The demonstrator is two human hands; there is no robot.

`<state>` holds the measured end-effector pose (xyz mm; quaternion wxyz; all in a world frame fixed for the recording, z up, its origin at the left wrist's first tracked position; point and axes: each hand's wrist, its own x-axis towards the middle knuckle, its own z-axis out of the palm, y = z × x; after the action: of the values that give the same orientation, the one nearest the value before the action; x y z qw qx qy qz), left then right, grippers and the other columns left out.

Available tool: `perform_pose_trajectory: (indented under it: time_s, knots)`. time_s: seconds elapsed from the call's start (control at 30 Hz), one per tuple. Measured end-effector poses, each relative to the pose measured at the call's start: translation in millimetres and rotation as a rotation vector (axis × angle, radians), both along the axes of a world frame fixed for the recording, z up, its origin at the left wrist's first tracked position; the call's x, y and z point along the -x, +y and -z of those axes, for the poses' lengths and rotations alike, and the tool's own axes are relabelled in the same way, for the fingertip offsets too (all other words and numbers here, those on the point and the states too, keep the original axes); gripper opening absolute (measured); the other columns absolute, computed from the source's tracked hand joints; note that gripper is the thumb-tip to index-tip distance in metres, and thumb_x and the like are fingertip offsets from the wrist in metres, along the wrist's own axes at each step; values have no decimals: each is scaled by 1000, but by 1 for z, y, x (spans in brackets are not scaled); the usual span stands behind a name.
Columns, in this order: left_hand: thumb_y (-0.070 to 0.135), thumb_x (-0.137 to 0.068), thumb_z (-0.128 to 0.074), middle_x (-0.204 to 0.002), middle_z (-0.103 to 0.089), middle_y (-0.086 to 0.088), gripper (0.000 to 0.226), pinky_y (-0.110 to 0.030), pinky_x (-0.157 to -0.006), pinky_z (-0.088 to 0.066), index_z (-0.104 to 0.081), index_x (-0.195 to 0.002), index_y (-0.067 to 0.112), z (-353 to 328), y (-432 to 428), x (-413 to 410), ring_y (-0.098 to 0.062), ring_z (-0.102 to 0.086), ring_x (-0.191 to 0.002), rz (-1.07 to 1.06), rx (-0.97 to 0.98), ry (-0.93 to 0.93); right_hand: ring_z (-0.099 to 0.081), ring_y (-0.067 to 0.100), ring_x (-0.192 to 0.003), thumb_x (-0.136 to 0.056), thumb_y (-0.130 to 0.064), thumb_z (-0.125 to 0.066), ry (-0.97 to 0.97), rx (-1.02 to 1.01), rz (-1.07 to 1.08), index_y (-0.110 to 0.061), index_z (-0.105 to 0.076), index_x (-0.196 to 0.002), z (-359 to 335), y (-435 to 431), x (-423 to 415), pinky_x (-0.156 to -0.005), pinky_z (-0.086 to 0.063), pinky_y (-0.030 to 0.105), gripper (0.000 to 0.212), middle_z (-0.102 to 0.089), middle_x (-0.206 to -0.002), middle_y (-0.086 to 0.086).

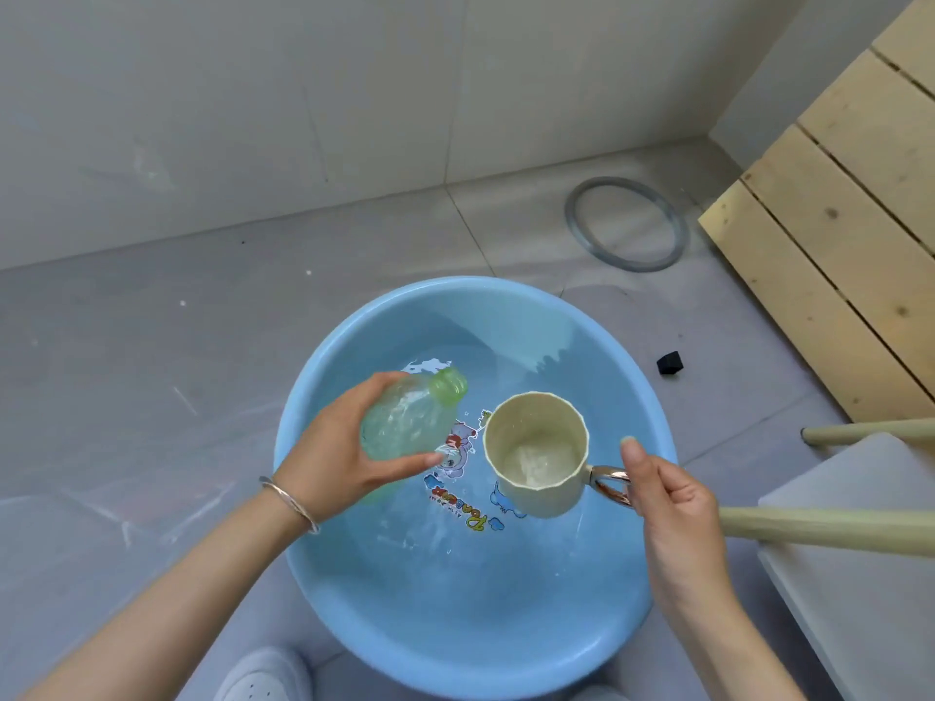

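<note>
A round blue basin [597, 341] stands on the grey floor, with shallow water and a cartoon print on its bottom. Over its middle my left hand [329, 457] grips a clear green-tinted plastic bottle [405, 422], tilted with its green cap toward the far right. My right hand [673, 503] holds a cream mug [536, 452] by its shiny metallic handle [609, 483], thumb raised. The mug is tipped so its mouth faces me; whitish liquid or foam lies inside. Bottle and mug are a little apart.
A grey ring [627, 225] lies on the floor at the back right. Pale wooden slats [850, 210] lean at the right. A small black block [670, 362] sits beside the basin. A white stool with wooden legs [830, 528] stands close on the right. My white shoe [268, 675] is below.
</note>
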<state>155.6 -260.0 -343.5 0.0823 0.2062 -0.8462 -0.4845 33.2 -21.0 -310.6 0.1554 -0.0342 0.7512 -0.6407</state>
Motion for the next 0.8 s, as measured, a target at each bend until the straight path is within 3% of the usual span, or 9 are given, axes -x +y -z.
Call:
perform_pose_trajectory:
  time_s: [0.1,0.2,0.3,0.37,0.47,0.53,0.63,0.8]
  knots:
    - [87,-52,-58,-116,-53,33,74,-8,-93,-36,-43,-116,52,11,7,2,11,-50,-108,68,52,-54,-42,10,-53,-39,-82,-71,15,-20,73,17,-43,-64,-5,9,10,-54,-42,11,106,-35,-71,11]
    - [85,-55,-58,-123,-54,24,84,-25,-99,-42,-46,-126,42,21,9,4,-1,-52,-113,114,95,-84,-38,23,-68,-42,-80,-74,-6,-11,95,18,-39,-67,-6,16,16,-60,-46,24,107,-39,-75,13]
    - [87,-55,-56,-121,-52,25,90,-29,-100,-42,-47,-129,37,24,10,4,-4,-52,-114,128,143,-88,-35,24,-69,-45,-78,-74,-4,-31,99,17,-38,-65,-12,18,17,-69,-33,35,104,-40,-72,13]
    - [89,-55,-53,-120,-53,25,89,-31,-100,-43,-48,-129,38,25,11,3,-5,-53,-113,140,157,-85,-33,23,-65,-44,-79,-74,15,-45,113,15,-37,-63,-19,16,16,-69,-34,32,103,-35,-67,12]
    - [89,-56,-52,-119,-57,20,82,-36,-96,-45,-44,-125,44,25,14,3,-9,-56,-109,158,178,-72,-30,17,-55,-42,-78,-73,69,-70,136,4,-31,-55,-34,11,12,-58,-42,18,93,-21,-60,10]
    - [88,-57,-52,-119,-58,18,79,-37,-95,-46,-40,-123,46,25,15,3,-10,-56,-108,169,187,-63,-28,21,-55,-46,-76,-73,97,-100,107,-7,-29,-48,-41,10,10,-64,-39,26,82,-18,-59,11]
    - [85,-59,-55,-119,-58,18,78,-37,-94,-46,-42,-123,44,27,16,2,-11,-56,-108,173,204,-44,-20,16,-54,-58,-63,-75,142,-129,56,-19,-30,-41,-48,8,9,-65,-29,35,65,-19,-49,-9]
    - [83,-59,-56,-121,-56,19,81,-33,-95,-44,-45,-127,39,29,17,2,-9,-55,-111,182,228,-51,-17,9,-47,-66,-45,-70,219,-142,38,-21,-29,-39,-56,2,9,-48,-25,19,55,-17,-47,-10]
